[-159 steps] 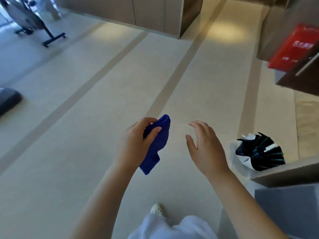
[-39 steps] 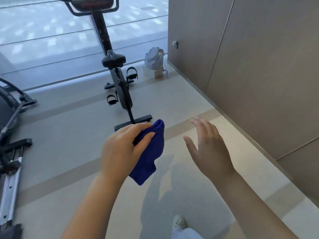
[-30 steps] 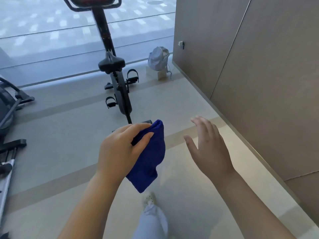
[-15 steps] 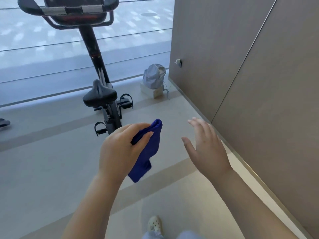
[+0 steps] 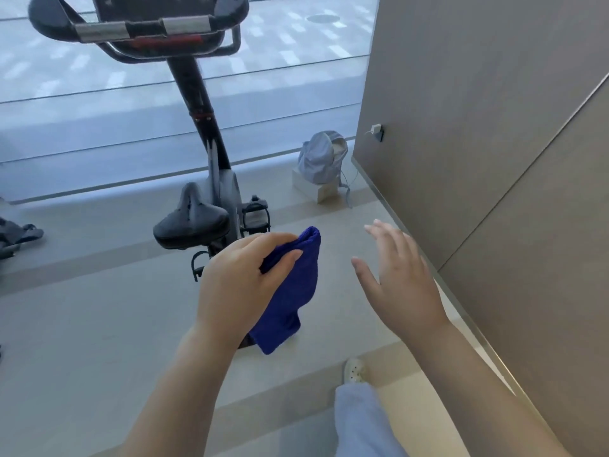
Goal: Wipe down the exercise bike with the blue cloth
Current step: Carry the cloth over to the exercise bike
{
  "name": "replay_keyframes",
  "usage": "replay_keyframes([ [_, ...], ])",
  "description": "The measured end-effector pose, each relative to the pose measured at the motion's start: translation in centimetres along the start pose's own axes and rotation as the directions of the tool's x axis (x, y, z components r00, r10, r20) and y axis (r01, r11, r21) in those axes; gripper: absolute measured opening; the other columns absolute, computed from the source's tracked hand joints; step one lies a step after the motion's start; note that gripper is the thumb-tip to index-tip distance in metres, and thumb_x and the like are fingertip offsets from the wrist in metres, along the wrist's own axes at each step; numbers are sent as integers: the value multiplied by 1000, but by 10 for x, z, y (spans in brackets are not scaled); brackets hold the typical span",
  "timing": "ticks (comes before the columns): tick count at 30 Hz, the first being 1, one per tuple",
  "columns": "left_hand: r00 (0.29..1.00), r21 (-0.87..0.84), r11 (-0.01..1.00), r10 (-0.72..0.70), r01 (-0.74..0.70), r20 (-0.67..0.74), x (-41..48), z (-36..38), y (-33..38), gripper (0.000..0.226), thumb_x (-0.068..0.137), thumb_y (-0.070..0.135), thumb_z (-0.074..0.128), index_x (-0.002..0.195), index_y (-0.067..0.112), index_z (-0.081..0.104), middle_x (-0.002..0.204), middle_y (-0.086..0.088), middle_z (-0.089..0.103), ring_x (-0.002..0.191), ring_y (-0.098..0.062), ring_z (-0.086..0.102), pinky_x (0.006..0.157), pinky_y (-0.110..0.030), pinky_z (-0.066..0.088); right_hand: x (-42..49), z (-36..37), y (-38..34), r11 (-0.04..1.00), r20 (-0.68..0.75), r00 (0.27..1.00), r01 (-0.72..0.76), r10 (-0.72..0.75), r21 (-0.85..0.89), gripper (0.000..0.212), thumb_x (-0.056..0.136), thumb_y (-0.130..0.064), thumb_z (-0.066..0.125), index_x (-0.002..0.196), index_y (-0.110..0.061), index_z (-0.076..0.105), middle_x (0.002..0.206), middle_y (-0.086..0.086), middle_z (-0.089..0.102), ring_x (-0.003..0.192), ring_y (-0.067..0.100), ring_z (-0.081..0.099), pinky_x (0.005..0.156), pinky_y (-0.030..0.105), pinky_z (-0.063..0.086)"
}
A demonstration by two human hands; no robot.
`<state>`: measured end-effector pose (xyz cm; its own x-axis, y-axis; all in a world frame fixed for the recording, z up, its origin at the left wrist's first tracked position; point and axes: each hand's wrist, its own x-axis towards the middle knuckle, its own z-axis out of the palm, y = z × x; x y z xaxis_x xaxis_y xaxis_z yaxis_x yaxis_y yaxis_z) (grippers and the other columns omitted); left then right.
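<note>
A black exercise bike (image 5: pixel 211 153) stands right in front of me, its handlebars and console at the top of the view and its saddle (image 5: pixel 191 222) just beyond my left hand. My left hand (image 5: pixel 237 285) grips a folded blue cloth (image 5: pixel 290 291), which hangs down from my fingers, clear of the bike. My right hand (image 5: pixel 398 278) hovers to the right with fingers straight and spread, holding nothing. Part of the bike's lower frame and rear base is hidden behind my left hand and the cloth.
A brown panelled wall (image 5: pixel 494 127) runs along the right. A grey bag (image 5: pixel 321 158) sits on a white box by the window. Part of another machine (image 5: pixel 16 234) shows at the left edge. My shoe (image 5: pixel 354 369) is on the beige floor.
I have walked up to the bike; it went from far off to filling the view ahead. Both hands kept the same pose, the left one still holding the cloth.
</note>
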<state>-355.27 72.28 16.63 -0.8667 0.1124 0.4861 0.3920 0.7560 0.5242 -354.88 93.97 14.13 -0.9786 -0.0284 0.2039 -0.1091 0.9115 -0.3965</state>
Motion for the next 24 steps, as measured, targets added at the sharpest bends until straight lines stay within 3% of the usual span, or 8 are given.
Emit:
replay_keyframes([
  [5,999,12,1000,-25,25,-44,81,49,0,30,88,45,51,106,30,70,90,29,59,84,4,53,71,-3,40,97,0,44,995,6,995,97,-97,30,53,95,-43,46,139,-15,42,146,2,41,133,18,37,107,27,27],
  [11,995,30,995,-92,93,-33,172,109,7,29,88,47,50,107,34,68,93,23,67,86,1,57,72,-10,44,202,-3,89,974,21,975,222,-223,44,60,92,-54,30,138,-17,42,145,0,42,132,16,37,106,25,27],
  [18,991,108,986,-122,127,-50,232,143,-18,27,89,43,52,106,30,70,93,18,69,84,-3,59,68,-15,49,287,23,105,942,68,947,302,-314,146,51,94,-43,47,139,-20,41,145,-3,41,134,13,35,107,27,31],
  [24,989,145,979,-134,142,-60,286,156,-64,28,89,41,54,106,28,71,94,17,70,88,-2,58,74,-6,42,361,51,98,912,80,919,367,-386,184,55,94,-50,35,139,-20,41,145,-2,41,133,13,34,106,28,32],
])
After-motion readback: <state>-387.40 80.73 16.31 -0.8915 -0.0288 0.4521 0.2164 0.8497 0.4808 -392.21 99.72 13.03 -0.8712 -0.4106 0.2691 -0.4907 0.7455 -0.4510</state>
